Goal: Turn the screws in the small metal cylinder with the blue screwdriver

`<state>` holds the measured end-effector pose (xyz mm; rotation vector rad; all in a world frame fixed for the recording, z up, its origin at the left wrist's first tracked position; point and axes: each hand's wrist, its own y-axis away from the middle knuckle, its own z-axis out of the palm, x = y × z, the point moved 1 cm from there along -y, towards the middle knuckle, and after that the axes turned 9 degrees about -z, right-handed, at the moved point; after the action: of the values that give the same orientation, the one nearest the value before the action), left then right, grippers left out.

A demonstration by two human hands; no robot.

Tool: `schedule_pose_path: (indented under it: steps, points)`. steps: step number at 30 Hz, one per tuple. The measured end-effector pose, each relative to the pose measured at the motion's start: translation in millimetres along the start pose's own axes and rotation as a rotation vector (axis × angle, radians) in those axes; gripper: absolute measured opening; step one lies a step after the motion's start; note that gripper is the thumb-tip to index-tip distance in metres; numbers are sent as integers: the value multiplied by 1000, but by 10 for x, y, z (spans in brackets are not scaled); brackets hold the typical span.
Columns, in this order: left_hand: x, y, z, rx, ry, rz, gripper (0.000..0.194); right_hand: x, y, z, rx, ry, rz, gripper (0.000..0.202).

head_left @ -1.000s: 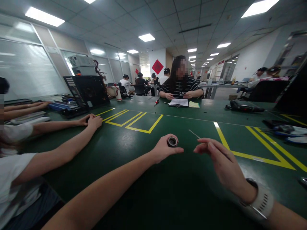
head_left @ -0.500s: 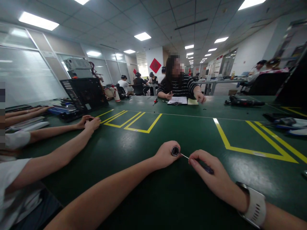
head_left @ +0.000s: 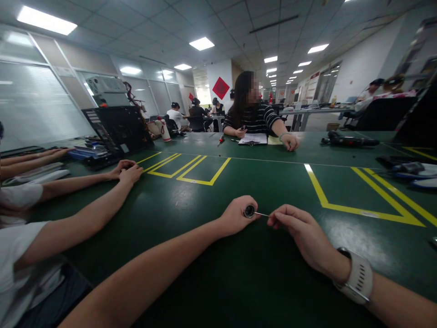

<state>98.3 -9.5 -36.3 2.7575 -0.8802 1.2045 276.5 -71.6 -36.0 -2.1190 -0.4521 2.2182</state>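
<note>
My left hand is wrapped round a small round part, which shows a silvery rim and a dark hollow end facing me. Its other end is hidden in the palm. To the right, my right hand pinches a thin screwdriver. The bare metal shaft runs left, and its tip meets the side of the round part by my left fingers. The handle is hidden behind my right fingers now. Both hands are just above the green table.
Yellow tape outlines mark the tabletop. Another person's hands work at the left, near a black computer case. Across the table, a person in a striped top sits by a clipboard. A black power tool lies at the far right.
My right hand has turned, bringing the screwdriver shaft closer to level; its dark handle, visible before, is now hidden. My left hand still holds the round part.
</note>
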Motion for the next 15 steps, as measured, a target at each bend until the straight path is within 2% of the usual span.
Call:
schedule_pose_path:
  steps: [3, 5, 8, 11, 15]
  points:
    - [-8, -4, 9, 12, 28, -14, 18, 26, -12, 10, -1, -103, 45, 17]
    - [-12, -7, 11, 28, 28, -32, 18, 20, -8, 14, 7, -102, 21, 18]
    - [-11, -9, 7, 54, -4, -53, 14, -23, 30, 24, 6, 77, -73, 21]
    - [-6, -4, 2, 74, -45, -56, 11, -74, 82, 53, -54, 312, -118, 24]
    - [0, 2, -1, 72, -76, -37, 11, -88, 87, 73, -75, 351, -115, 24]
